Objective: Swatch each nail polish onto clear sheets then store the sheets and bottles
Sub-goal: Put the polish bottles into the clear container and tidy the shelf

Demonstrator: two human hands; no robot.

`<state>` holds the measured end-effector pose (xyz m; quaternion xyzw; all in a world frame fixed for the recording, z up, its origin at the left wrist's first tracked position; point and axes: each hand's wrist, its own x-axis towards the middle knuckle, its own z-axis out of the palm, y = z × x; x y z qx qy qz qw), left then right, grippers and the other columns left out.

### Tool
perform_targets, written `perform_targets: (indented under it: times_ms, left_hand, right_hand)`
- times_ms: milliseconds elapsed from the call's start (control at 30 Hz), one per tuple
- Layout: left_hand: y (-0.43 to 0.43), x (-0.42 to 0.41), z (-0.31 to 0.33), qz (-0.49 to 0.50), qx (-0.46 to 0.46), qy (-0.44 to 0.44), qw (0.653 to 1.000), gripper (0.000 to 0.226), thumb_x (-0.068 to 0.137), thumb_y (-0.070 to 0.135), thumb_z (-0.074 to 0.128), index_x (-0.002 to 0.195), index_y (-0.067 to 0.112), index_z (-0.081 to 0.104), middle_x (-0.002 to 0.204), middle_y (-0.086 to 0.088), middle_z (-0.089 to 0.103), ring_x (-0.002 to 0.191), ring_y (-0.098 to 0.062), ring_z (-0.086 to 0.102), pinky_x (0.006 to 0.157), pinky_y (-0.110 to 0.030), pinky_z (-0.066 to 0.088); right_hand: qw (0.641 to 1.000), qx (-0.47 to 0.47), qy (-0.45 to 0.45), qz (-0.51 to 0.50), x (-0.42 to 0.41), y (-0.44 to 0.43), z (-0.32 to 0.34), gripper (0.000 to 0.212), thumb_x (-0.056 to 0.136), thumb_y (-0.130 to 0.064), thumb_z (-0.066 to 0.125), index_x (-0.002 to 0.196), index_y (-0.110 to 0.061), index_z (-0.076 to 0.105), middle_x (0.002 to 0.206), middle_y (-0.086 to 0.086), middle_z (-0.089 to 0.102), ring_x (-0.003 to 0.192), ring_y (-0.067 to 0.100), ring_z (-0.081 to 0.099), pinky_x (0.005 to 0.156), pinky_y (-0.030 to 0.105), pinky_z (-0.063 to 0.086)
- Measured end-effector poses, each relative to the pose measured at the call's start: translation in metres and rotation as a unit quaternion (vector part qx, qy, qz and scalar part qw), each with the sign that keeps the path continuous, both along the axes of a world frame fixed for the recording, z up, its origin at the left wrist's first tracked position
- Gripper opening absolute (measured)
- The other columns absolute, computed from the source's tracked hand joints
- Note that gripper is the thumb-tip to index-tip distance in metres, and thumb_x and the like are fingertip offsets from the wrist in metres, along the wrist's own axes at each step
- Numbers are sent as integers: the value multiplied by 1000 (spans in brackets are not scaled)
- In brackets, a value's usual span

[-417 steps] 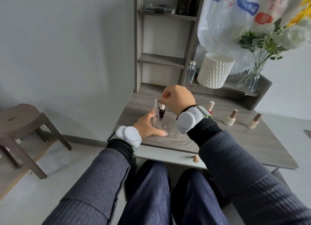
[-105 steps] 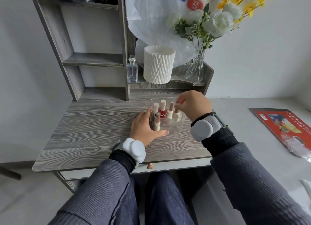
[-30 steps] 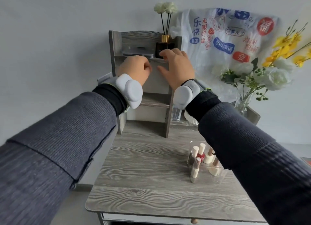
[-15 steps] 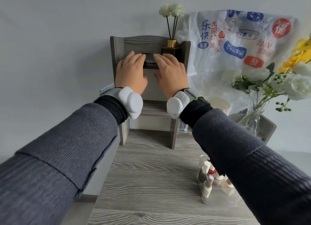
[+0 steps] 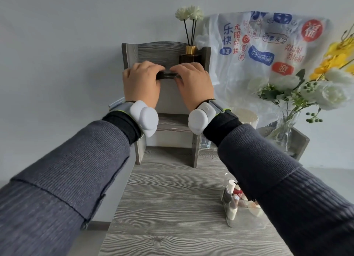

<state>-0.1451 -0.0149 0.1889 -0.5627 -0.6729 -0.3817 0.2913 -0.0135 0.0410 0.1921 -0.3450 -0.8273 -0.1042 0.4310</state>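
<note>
Storing step, apparently: left hand (image 5: 141,83) and right hand (image 5: 193,83) grip the ends of a dark flat case (image 5: 168,75) on the shelf (image 5: 159,52). Polish bottles (image 5: 232,212) sit in a clear organizer (image 5: 247,224) on the desk (image 5: 168,207), below the right hand; next, likely a level pull.

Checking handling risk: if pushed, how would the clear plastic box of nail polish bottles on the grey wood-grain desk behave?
The clear plastic box likely slides easily on the smooth grey wood-grain desk. Its cream-capped nail polish bottles lean loosely inside, so they may rattle or topple.
</note>
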Motion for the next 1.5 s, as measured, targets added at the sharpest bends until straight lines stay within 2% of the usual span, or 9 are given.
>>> perform_targets:
  times_ms: [367,500,733,800,900,1100,1167,1367,1500]
  left_hand:
    - [-31,20,6,-37,19,10,999,32,87,13,57,110,32,68,111,6,65,107,-25,53,85,-34,26]
    - [-36,28,10,-66,27,15,997,35,84,9,56,108,31,70,109,8,67,105,-23,55,85,-33,26]
    - [-48,51,13,-116,50,0,992,28,84,16,56,105,29,71,101,8,70,94,-22,62,83,-37,36]
    - [-53,63,12,-141,50,-4,989,27,83,23,54,102,27,72,97,6,71,90,-22,63,83,-44,44]
    - [-57,74,9,-157,36,-3,987,25,83,26,57,101,28,73,94,6,72,87,-21,65,80,-47,46]
    - [-57,94,-5,-188,-4,23,982,24,83,22,56,100,28,74,98,10,72,93,-17,65,88,-48,45]
    - [-60,104,-10,-188,-21,41,981,19,87,25,60,100,30,73,102,12,71,95,-15,63,93,-43,38]
    - [-69,130,-25,-216,-45,73,973,23,85,17,67,102,31,73,105,13,71,96,-15,60,92,-27,19]
    - [-74,149,-42,-247,-38,101,963,26,77,10,71,95,28,75,98,11,73,92,-18,64,92,-27,20]
  right_hand:
    - [1000,10,16,23,29,-27,4,25,95,-15,52,116,-13,66,114,4,68,105,30,55,81,40,45]
    - [998,16,52,41,42,-34,4,21,94,-14,54,110,-11,67,107,5,69,99,31,57,78,44,48]
    - [995,36,83,49,71,-50,5,16,93,-16,56,104,-12,66,103,4,68,100,30,55,73,38,45]
    - [994,41,89,47,82,-55,3,16,92,-18,56,102,-11,67,100,4,68,101,32,55,74,41,46]
    - [993,48,97,43,97,-60,-2,30,96,-28,44,96,-9,67,92,7,68,95,34,55,74,42,46]
    - [995,-47,82,20,121,-57,-14,30,101,-28,42,101,-9,65,100,8,66,99,32,54,84,42,43]
    - [989,-108,101,26,132,-56,-18,29,101,-30,44,104,-9,64,106,9,64,101,28,55,86,40,44]
    - [955,-260,142,26,165,-51,-30,26,99,-26,50,112,-6,62,109,4,64,103,20,59,83,26,41]
    - [932,-317,175,-1,185,-48,-48,26,99,-23,52,114,-4,61,107,8,64,91,17,56,73,25,40]
